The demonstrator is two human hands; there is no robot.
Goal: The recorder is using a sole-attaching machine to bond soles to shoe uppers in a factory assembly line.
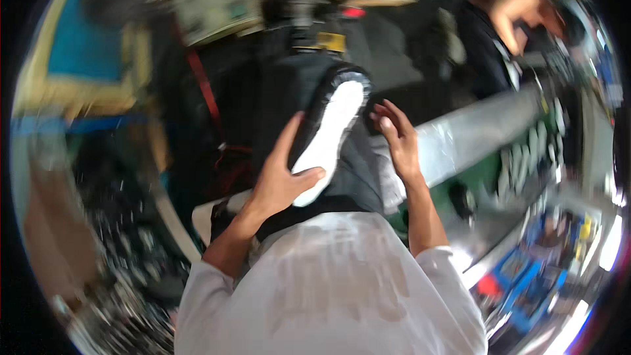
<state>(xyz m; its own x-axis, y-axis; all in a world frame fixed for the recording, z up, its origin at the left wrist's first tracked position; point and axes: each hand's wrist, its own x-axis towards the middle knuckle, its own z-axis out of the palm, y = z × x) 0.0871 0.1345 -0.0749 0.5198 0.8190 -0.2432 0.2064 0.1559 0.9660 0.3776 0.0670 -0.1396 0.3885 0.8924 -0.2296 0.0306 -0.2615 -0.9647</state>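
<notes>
A black shoe upper (pixel 318 113) lies over my lap, its toe pointing away and slightly right. A long white sole-shaped piece (pixel 333 133) faces up on it, with the gathered black edge showing around the toe. My left hand (pixel 279 174) grips the near part from the left, thumb across the white surface and fingers along the side. To the right of the shoe, my right hand (pixel 400 139) is raised with fingers loosely bent and apart, holding nothing that I can see. Motion blurs the picture somewhat.
A long grey conveyor-like surface (pixel 476 131) runs beside me on the right, with several pale shoe-shaped pieces (pixel 519 167) along a rack next to it. Another person (pixel 513 23) bends over work at the far right. Boxy machines (pixel 217 3) stand ahead.
</notes>
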